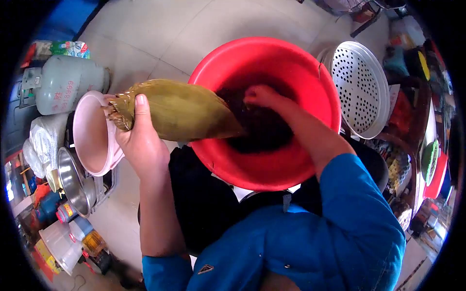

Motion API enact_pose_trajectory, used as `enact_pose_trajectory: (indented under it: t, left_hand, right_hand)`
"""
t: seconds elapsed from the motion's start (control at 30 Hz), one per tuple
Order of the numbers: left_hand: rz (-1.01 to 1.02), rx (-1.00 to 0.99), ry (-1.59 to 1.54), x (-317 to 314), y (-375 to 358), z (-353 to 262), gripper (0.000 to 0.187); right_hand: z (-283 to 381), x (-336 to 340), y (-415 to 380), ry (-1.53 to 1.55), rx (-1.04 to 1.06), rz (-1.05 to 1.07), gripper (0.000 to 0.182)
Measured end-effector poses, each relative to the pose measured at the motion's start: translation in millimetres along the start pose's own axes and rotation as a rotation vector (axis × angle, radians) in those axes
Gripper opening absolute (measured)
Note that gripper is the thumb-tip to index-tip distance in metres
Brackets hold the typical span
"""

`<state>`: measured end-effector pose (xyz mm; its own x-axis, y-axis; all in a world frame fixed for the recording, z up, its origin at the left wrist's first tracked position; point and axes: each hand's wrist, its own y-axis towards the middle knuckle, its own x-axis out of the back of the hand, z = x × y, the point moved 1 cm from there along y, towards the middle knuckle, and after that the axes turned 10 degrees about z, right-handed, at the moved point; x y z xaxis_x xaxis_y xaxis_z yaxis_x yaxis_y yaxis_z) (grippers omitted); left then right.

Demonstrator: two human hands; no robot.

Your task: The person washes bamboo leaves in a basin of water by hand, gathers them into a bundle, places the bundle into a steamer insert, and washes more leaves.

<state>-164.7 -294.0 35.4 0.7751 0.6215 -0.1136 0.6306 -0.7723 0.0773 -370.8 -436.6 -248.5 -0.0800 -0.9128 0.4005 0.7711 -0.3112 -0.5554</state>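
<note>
My left hand [143, 133] is closed around the stem end of a thick bundle of long olive-brown leaves [189, 111], with the thumb on top. The leaf tips reach over the left rim of a large red plastic tub [310, 77]. Down inside the tub is my right hand [261, 96], its fingers curled in above dark contents [259, 131]. Shadow hides what those contents are and whether anything is between the fingers.
Left of the tub stand a pink bucket [92, 133], a steel bowl [75, 182] and a grey gas cylinder [73, 85]. A perforated metal steamer tray [357, 89] leans close on the right. Shelves with assorted goods line the far right.
</note>
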Motion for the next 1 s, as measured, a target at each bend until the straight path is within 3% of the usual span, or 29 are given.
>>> enact_pose_trajectory:
  t: [0.03, 0.07, 0.13, 0.17, 0.23, 0.37, 0.43, 0.47, 0.53, 0.57, 0.63, 0.77, 0.83, 0.87, 0.93, 0.97, 1.0]
  left_hand:
    - [0.025, 0.009, 0.055, -1.6, -1.6, 1.4, 0.020]
    - [0.052, 0.013, 0.109, -3.7, -1.4, 2.9, 0.020]
    - [0.100, -0.031, 0.121, -8.3, -0.5, 5.8, 0.019]
    - [0.127, -0.025, 0.120, -10.0, -0.5, 5.5, 0.019]
    - [0.161, 0.006, 0.118, -6.6, 2.4, 8.8, 0.017]
    - [0.138, 0.056, 0.095, -4.9, 5.8, 12.9, 0.016]
    - [0.158, 0.030, 0.072, -7.3, 6.9, 14.4, 0.016]
    - [0.163, 0.028, 0.072, -9.4, 6.9, 15.7, 0.016]
    - [0.086, 0.046, 0.118, -12.0, 8.1, 18.5, 0.016]
    - [0.083, 0.047, 0.120, -11.8, 9.5, 18.6, 0.016]
    - [0.141, 0.036, 0.087, -13.3, 9.3, 19.3, 0.017]
    - [0.117, 0.029, 0.060, -22.4, 5.7, 20.7, 0.015]
    - [0.102, 0.041, 0.051, -26.5, 4.9, 19.6, 0.016]
    - [0.086, 0.063, 0.045, -27.7, 4.0, 20.6, 0.016]
    - [0.083, 0.041, 0.050, -28.1, 2.6, 26.2, 0.016]
    - [0.094, 0.012, 0.054, -27.6, 2.2, 29.9, 0.015]
    - [0.105, -0.014, 0.060, -28.4, 2.3, 29.6, 0.015]
  right_hand:
    - [3.2, 7.0, 6.3, 0.094, 0.107, -0.442, 0.040]
    - [7.1, 4.3, 12.9, 0.094, 0.111, -0.443, 0.040]
    - [3.3, -7.5, 28.2, -0.295, 0.175, -0.456, 0.042]
    - [-4.1, -2.8, 35.0, -0.295, 0.177, -0.460, 0.042]
    - [-15.3, 1.4, 40.7, 0.122, 0.124, -0.181, 0.042]
    - [-35.4, 3.9, 33.3, 0.125, 0.085, -0.256, 0.044]
    - [-43.7, 6.7, 30.2, 0.318, -0.034, -0.108, 0.043]
    - [-43.2, 2.9, 32.3, 0.320, -0.034, -0.113, 0.043]
    - [-28.3, -0.7, 36.9, -0.119, 0.083, -0.533, 0.043]
    - [-27.7, 5.0, 35.1, -0.119, 0.085, -0.530, 0.043]
    - [-14.7, 28.7, 15.4, 0.290, 0.015, -0.425, 0.042]
    - [-2.6, 32.7, -7.8, 0.108, 0.144, -0.451, 0.039]
    - [-18.5, 14.0, 1.8, 0.342, 0.051, -0.551, 0.041]
    - [-22.1, 9.0, 4.2, 0.346, 0.055, -0.549, 0.041]
    - [-29.9, 2.8, 7.1, 0.060, -0.404, -0.212, 0.044]
    - [-32.9, 1.4, 6.9, 0.060, -0.404, -0.214, 0.044]
    - [-32.5, 0.6, 5.3, -0.009, -0.195, -0.426, 0.044]
